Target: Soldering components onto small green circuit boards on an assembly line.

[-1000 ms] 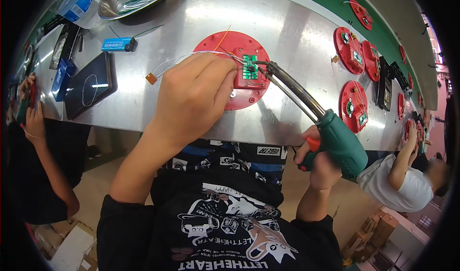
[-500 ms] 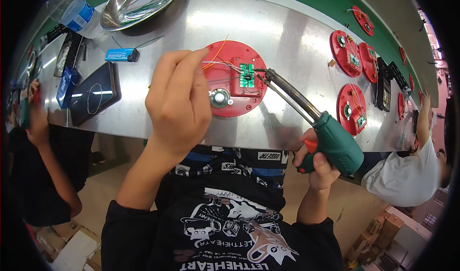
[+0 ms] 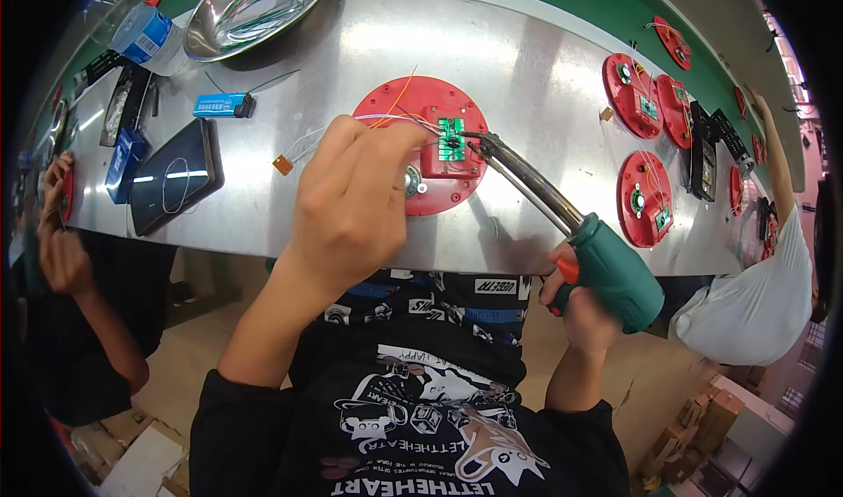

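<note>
A round red plastic casing (image 3: 378,102) lies on the metal bench with a small green circuit board (image 3: 451,140) on its raised block. Thin orange and white wires (image 3: 386,118) run across it to the board. My left hand (image 3: 356,198) is closed in a pinch on a thin wire beside the board's left edge, partly covering a round speaker (image 3: 412,181). In my right hand (image 3: 587,314) is a green soldering gun (image 3: 619,273) with a red trigger. Its dark tip (image 3: 474,139) reaches the board's right side; whether they touch is unclear.
At left are a steel bowl of green wires (image 3: 219,45), a plastic bottle (image 3: 154,36), a blue lighter (image 3: 219,104) and a dark phone (image 3: 176,176). Several red casings (image 3: 645,198) lie at right. A small copper-coloured piece (image 3: 282,164) on wires lies near my left hand. People sit on both sides.
My left hand has moved right, its fingertips now close to the circuit board. The small copper-coloured piece has come into view left of it. The soldering gun has shifted slightly.
</note>
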Demonstrator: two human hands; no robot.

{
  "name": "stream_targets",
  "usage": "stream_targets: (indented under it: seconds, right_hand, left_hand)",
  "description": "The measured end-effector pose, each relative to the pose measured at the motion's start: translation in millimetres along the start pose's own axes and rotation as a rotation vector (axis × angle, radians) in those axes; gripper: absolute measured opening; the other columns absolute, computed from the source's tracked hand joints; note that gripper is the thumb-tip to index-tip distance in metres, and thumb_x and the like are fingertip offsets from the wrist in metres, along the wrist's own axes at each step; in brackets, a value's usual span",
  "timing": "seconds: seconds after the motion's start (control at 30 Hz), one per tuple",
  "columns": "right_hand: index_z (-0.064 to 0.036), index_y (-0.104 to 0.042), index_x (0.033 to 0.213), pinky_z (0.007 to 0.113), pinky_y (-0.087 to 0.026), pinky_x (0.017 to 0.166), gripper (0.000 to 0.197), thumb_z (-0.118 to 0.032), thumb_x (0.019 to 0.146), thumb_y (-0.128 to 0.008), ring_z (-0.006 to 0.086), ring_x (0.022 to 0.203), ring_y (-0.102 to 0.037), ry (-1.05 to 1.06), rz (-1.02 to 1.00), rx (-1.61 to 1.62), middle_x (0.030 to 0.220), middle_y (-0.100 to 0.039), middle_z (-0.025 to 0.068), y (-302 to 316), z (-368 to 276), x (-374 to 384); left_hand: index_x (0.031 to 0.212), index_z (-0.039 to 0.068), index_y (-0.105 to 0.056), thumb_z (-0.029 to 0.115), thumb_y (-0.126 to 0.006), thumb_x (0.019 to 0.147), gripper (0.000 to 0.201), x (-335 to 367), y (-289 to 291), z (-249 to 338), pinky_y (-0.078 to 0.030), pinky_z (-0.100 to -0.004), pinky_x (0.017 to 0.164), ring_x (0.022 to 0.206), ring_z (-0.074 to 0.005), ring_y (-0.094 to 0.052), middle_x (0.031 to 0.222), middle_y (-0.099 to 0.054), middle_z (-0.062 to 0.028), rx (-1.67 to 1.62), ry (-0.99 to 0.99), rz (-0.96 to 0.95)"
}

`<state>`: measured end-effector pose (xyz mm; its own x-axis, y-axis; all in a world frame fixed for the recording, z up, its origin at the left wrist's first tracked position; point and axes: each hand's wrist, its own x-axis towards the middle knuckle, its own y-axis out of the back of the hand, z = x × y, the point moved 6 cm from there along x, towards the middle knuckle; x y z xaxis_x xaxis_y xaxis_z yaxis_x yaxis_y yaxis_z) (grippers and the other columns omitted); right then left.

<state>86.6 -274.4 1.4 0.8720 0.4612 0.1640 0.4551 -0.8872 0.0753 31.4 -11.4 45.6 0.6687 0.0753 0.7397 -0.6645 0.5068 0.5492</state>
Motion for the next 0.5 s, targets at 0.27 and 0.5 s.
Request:
stream_targets:
  seconds: [0.27, 0.5]
  right_hand:
    - [0.0117, -0.065, 0.113, 0.033, -0.056, 0.068, 0.039, -0.009, 0.081, -0.069, 0.0194, 0.069, -0.065, -0.013, -0.111, -0.028, 0.08, -0.07, 0.0132, 3, -1, 4]
    - [0.0124, -0.064, 0.112, 0.033, -0.056, 0.069, 0.037, -0.007, 0.081, -0.068, 0.0192, 0.07, -0.065, -0.029, -0.084, -0.007, 0.074, -0.068, 0.0105, -2, -5, 8]
  left_hand:
    - [0.093, -0.004, -0.063, -0.008, -0.067, 0.078, 0.017, 1, -7, -3, -0.049, -0.0389, 0.066, 0.072, -0.0313, -0.057, 0.081, -0.062, -0.0139, 0.017, 0.05, -0.063]
    - [0.093, -0.004, -0.063, -0.006, -0.067, 0.078, 0.015, 0, -11, -3, -0.049, -0.0392, 0.066, 0.073, -0.031, -0.057, 0.081, -0.062, -0.0136, 0.02, 0.039, -0.102]
